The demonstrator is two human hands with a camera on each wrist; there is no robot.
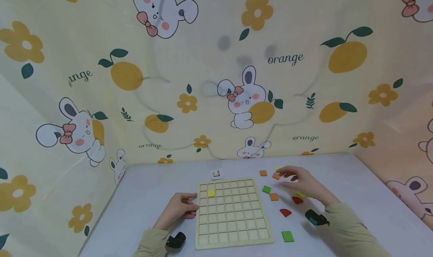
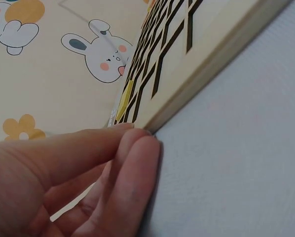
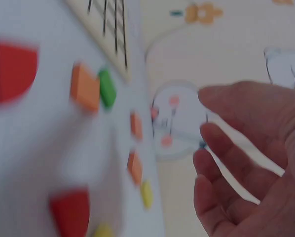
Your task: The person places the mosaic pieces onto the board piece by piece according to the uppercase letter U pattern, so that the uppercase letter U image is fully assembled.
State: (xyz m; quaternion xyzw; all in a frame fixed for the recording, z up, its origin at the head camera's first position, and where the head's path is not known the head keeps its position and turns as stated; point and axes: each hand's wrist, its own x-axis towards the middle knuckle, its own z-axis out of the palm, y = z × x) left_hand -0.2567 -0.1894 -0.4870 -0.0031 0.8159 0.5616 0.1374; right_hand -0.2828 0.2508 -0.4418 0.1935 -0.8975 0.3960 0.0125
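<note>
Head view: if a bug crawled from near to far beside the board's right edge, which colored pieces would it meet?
Green square → red wedge → orange square → second green square → second orange square. I left out pieces close to the right hand.

The gridded board [image 1: 234,245] is cream, its tile [image 1: 211,193] yellow, wedges [image 1: 285,212] red.

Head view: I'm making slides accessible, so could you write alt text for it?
A person's left hand holds the left edge of a wooden grid board with one yellow square in it; the right hand hovers above loose orange squares, green squares, red quarter-circles and yellow pieces.
</note>
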